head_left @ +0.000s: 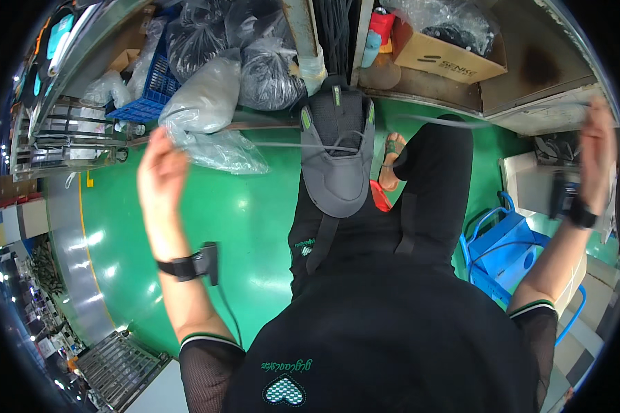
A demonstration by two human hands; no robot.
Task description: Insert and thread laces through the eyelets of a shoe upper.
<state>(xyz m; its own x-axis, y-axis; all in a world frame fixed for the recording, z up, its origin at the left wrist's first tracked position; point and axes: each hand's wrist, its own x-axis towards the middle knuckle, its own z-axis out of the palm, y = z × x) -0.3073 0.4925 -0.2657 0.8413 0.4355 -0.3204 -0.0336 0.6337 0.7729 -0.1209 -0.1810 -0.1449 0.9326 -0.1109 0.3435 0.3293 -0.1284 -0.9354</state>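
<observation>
A dark grey shoe (334,186) with green accents rests on my lap, its toe toward me. Thin grey shoelace (289,145) runs out from its eyelets to both sides, blurred by motion. Out to the left, my left hand (162,168) is raised with its fingers closed on one side of the lace. Far out to the right, my right hand (598,144) grips the other side, also smeared by motion. Both arms are spread wide of the shoe, and neither hand touches it. A loop of lace lies over the shoe's opening.
Clear plastic bags (207,96) and a blue crate (148,93) stand at the far left. A cardboard box (448,58) sits on the shelf at the far right. A blue metal-framed stool or rack (503,251) stands by my right leg. Green floor (248,227) lies around me.
</observation>
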